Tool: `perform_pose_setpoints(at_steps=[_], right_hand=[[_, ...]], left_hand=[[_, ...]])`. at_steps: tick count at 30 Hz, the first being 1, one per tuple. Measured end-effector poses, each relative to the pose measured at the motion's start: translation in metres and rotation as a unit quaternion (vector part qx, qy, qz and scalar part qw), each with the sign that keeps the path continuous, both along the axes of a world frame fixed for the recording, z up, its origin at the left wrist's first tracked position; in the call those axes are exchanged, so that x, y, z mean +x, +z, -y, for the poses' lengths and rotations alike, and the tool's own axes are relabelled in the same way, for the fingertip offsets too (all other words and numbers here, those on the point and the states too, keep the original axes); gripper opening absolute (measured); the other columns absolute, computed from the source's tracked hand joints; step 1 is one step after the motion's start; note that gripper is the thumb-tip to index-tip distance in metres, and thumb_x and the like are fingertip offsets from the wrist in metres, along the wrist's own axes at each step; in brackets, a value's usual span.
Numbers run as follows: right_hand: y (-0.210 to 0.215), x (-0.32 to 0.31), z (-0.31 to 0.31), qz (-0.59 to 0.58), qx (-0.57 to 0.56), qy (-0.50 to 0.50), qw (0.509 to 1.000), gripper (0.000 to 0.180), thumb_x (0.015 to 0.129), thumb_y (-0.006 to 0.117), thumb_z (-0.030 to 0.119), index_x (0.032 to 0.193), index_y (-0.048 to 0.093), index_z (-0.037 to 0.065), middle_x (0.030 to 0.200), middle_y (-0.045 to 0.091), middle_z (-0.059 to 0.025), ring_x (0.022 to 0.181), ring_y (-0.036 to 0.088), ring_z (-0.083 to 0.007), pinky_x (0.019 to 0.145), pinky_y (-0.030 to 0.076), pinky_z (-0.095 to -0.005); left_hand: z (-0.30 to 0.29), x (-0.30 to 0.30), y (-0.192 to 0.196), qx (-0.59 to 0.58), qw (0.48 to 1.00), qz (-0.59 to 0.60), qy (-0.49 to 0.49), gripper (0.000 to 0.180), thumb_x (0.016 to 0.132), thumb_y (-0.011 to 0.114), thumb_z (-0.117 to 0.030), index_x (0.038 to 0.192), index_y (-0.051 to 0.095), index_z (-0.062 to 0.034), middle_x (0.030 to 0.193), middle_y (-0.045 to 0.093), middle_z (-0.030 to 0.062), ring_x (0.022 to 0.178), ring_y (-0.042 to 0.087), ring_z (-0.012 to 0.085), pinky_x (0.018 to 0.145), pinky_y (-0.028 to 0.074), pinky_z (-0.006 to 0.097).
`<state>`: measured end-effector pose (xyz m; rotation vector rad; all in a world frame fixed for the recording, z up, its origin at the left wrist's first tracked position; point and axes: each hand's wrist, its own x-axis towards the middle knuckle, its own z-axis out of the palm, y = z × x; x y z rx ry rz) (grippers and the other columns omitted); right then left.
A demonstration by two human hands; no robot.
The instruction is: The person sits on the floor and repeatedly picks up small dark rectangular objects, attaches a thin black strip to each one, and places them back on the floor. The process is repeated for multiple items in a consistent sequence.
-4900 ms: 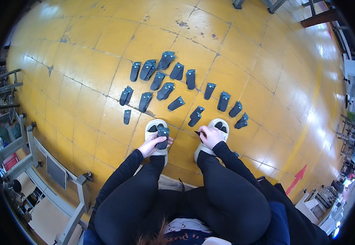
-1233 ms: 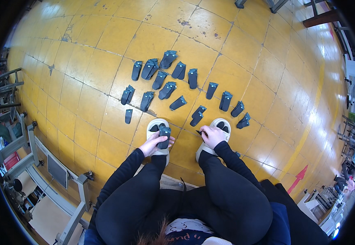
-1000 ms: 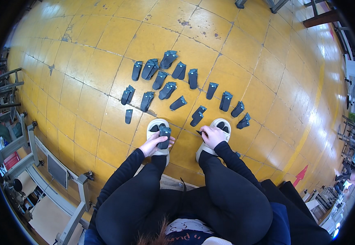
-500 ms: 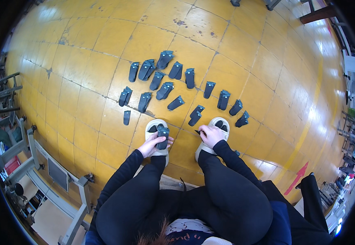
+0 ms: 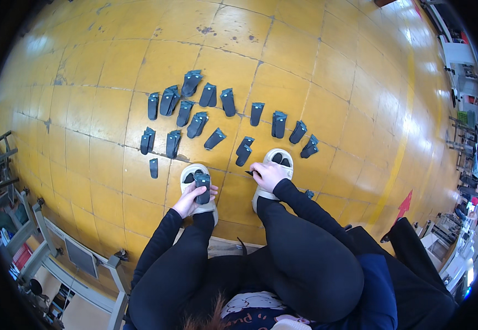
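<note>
I sit low over a yellow tiled floor [image 5: 305, 66] with both feet in white sandals [image 5: 276, 160]. My left hand [image 5: 190, 199] is closed around a dark grey plastic part [image 5: 202, 187], held upright over my left foot. Over my right foot, my right hand [image 5: 267, 174] pinches a small thin dark tool [image 5: 250, 172]. Several similar dark grey parts [image 5: 197, 124] lie spread on the floor just beyond my feet, the nearest one [image 5: 244, 151] a short way above my right hand.
A grey metal frame or trolley [image 5: 85, 258] stands at my lower left. Racks and machinery [image 5: 464, 60] line the right edge. A red arrow [image 5: 403, 204] is painted on the floor at the right. Dark cloth [image 5: 415, 264] lies beside my right leg.
Both hands have stayed in place on the part and the tool. The view has shifted slightly, and the dark shape at the lower right has moved a little.
</note>
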<state>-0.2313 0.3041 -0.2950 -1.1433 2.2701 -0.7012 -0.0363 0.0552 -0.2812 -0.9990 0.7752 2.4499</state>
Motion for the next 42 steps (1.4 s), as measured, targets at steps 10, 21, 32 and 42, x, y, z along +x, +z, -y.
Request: perform_pose_setpoints(at_steps=[10,21,32,42], right_hand=[[-0.007,0.001,-0.001,-0.008,-0.027,-0.005,1.000,0.005,0.081,0.058,0.013,0.086,0.057,0.011,0.073,0.065,-0.0079,0.064,0.063,-0.0298,0.060,0.050,-0.0412],[-0.005,0.000,0.000,0.002,-0.029,-0.002,1.000,0.004,0.081,0.057,0.012,0.085,0.057,0.010,0.073,0.065,-0.0094,0.065,0.063,-0.0301,0.061,0.050,-0.0413],[-0.004,0.000,-0.001,-0.008,-0.007,0.004,1.000,0.007,0.083,0.059,0.014,0.088,0.059,0.011,0.074,0.065,-0.0087,0.068,0.064,-0.0288,0.063,0.050,-0.0408],[0.003,0.000,0.005,0.011,-0.005,-0.002,1.000,0.008,0.083,0.061,0.014,0.090,0.060,0.011,0.075,0.064,-0.0090,0.067,0.063,-0.0284,0.060,0.049,-0.0390]], left_hand=[[0.000,-0.001,0.003,-0.005,1.000,0.007,0.004,0.040,0.091,0.061,-0.018,0.122,0.046,0.0018,0.116,0.059,0.0211,0.106,0.061,0.0277,0.092,0.053,0.038],[0.000,0.000,0.001,0.003,1.000,0.011,0.009,0.040,0.091,0.062,-0.018,0.122,0.046,0.0013,0.117,0.058,0.0209,0.107,0.061,0.0281,0.092,0.053,0.039],[0.001,0.001,-0.002,0.013,1.000,0.001,0.005,0.041,0.093,0.060,-0.018,0.125,0.044,-0.0004,0.118,0.059,0.0197,0.110,0.060,0.0280,0.094,0.051,0.039],[0.002,0.002,-0.001,0.011,1.000,0.003,0.004,0.045,0.091,0.062,-0.018,0.127,0.044,0.0021,0.120,0.058,0.0212,0.108,0.061,0.0271,0.094,0.052,0.039]])
